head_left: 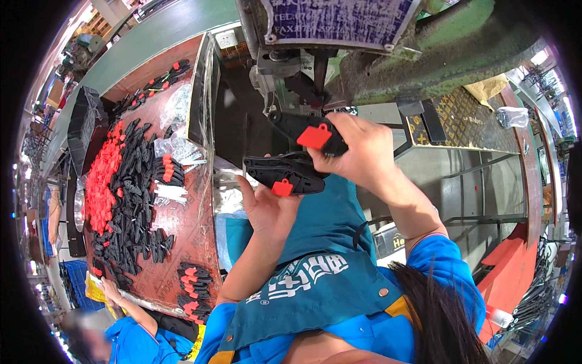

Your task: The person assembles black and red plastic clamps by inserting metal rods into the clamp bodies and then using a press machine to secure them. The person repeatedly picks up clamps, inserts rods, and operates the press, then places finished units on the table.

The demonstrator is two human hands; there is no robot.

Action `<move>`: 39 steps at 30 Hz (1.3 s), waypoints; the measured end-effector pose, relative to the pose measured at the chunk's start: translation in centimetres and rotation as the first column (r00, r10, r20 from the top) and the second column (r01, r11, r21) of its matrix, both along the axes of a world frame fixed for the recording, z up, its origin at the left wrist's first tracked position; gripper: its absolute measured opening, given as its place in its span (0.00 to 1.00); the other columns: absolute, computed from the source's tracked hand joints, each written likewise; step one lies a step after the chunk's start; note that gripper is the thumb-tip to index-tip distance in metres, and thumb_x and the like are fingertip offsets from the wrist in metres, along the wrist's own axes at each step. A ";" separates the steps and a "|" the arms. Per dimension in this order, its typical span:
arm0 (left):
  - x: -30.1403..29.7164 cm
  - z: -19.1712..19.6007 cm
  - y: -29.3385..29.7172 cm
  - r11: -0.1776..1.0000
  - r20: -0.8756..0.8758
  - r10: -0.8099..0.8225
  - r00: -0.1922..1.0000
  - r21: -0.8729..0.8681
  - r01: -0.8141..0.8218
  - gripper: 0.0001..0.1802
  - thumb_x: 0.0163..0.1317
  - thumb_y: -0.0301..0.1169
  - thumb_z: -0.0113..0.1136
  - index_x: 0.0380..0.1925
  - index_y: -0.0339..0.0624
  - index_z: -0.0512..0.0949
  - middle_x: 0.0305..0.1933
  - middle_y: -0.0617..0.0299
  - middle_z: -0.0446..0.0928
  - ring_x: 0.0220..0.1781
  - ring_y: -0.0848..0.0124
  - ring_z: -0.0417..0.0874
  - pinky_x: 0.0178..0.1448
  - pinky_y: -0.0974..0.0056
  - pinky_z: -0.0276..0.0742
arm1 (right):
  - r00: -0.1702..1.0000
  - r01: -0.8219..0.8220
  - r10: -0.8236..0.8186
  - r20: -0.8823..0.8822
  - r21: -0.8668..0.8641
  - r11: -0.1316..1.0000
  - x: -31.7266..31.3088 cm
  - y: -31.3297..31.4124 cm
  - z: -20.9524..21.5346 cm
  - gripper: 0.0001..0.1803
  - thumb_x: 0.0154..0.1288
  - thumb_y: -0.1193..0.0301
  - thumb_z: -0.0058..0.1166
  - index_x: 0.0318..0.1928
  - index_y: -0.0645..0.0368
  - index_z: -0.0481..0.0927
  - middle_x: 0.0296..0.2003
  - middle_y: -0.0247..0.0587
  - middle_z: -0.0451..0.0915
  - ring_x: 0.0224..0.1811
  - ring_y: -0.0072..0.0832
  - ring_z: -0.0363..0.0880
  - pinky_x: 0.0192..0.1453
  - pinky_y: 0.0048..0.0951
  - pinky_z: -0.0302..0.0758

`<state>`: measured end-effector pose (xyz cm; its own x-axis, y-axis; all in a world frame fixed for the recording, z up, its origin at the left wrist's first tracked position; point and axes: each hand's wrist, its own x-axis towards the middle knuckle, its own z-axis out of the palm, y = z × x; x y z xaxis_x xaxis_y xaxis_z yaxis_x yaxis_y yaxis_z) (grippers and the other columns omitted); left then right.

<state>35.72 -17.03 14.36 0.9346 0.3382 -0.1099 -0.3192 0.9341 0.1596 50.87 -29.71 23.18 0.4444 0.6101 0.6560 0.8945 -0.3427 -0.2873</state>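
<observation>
My right hand [357,151] grips a black plastic handle with a red tab [312,134] and holds it up under the green press machine [388,67]. Just below it, my left hand [267,206] holds a second black handle with a small red tab [285,175], lying flat across my fingers. The two handles are close together, almost touching. Both of my arms wear blue sleeves over a teal apron.
A brown worktable [182,230] on my left carries heaps of red tabs [103,176], black handles [136,200] and clear plastic bags [176,145]. Another person's hand [109,290] reaches onto its near end. Orange trays and metal shelving [509,267] stand on my right.
</observation>
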 end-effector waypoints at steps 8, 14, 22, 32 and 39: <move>-0.4 0.2 1.3 1.000 0.075 0.022 0.997 0.004 -0.022 0.30 0.71 0.57 0.49 0.62 0.48 0.72 0.66 0.55 0.71 0.71 0.55 0.67 0.75 0.39 0.54 | 0.997 0.064 -0.067 -0.033 -0.085 0.994 1.8 1.3 0.3 0.18 0.42 0.56 0.73 0.29 0.55 0.85 0.19 0.40 0.80 0.23 0.43 0.81 0.29 0.36 0.78; 0.1 -0.1 1.9 0.983 0.133 0.050 0.990 -0.180 -0.026 0.25 0.76 0.43 0.43 0.64 0.39 0.69 0.67 0.50 0.70 0.72 0.53 0.66 0.77 0.43 0.54 | 0.990 0.005 -0.024 -0.141 -0.130 0.991 1.9 1.6 0.9 0.23 0.42 0.57 0.73 0.38 0.54 0.86 0.30 0.42 0.83 0.32 0.46 0.82 0.36 0.39 0.79; 0.3 -1.0 2.5 0.994 0.105 0.053 0.993 -0.101 -0.042 0.26 0.77 0.40 0.42 0.66 0.33 0.66 0.67 0.47 0.69 0.71 0.54 0.67 0.78 0.46 0.55 | 0.983 -0.054 0.036 -0.183 -0.095 0.994 1.9 2.1 1.0 0.25 0.44 0.58 0.72 0.44 0.54 0.85 0.35 0.44 0.83 0.39 0.47 0.82 0.42 0.42 0.78; -0.5 -0.1 3.3 0.993 0.236 0.088 0.968 -0.092 -0.068 0.27 0.78 0.42 0.39 0.68 0.36 0.63 0.67 0.47 0.70 0.72 0.52 0.67 0.77 0.42 0.55 | 0.976 -0.044 0.027 -0.217 -0.071 0.996 1.5 1.5 0.8 0.22 0.43 0.61 0.74 0.40 0.56 0.86 0.32 0.43 0.84 0.34 0.42 0.83 0.38 0.37 0.78; 0.1 -0.6 3.1 0.986 0.132 0.064 0.989 -0.164 -0.042 0.26 0.78 0.41 0.41 0.67 0.34 0.64 0.68 0.48 0.68 0.71 0.55 0.67 0.78 0.46 0.55 | 0.965 -0.083 0.027 -0.261 -0.206 0.975 1.8 1.2 0.1 0.25 0.45 0.57 0.73 0.44 0.56 0.85 0.31 0.44 0.85 0.32 0.42 0.84 0.37 0.36 0.79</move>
